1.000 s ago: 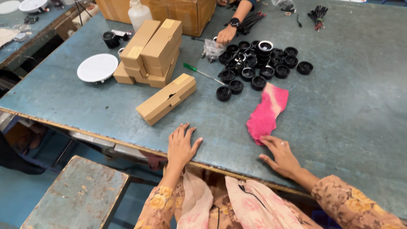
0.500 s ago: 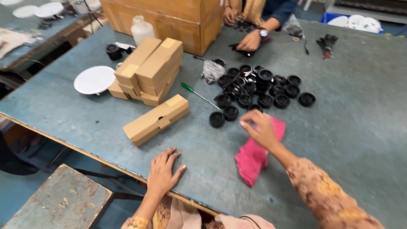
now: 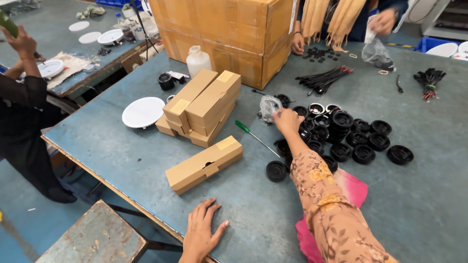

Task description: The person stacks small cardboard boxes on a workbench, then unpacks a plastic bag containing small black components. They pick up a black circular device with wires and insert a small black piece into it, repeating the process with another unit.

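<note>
My left hand (image 3: 202, 234) lies flat, fingers spread, on the blue-grey table (image 3: 122, 146) at its front edge, holding nothing. My right hand (image 3: 286, 121) reaches far forward, its fingers pinched on a small clear plastic bag (image 3: 268, 106). Just right of that hand lies a cluster of black round parts (image 3: 343, 139). A pink cloth (image 3: 353, 187) lies under my floral sleeve. A green-handled screwdriver (image 3: 252, 135) rests left of my forearm, and a long brown cardboard box (image 3: 204, 163) lies between my hands.
A stack of brown boxes (image 3: 202, 107), a white disc (image 3: 143, 112), a white bottle (image 3: 198, 61) and a big carton (image 3: 219, 34) stand at the back left. Black cable ties (image 3: 324, 78) lie beyond. Another person's hands (image 3: 297, 46) work opposite; a third person (image 3: 19, 97) stands left. A stool (image 3: 92, 236) stands below.
My right hand left the pink cloth and moved forward over the black parts to the plastic bag. My left hand stayed flat at the table edge. My view moved forward.
</note>
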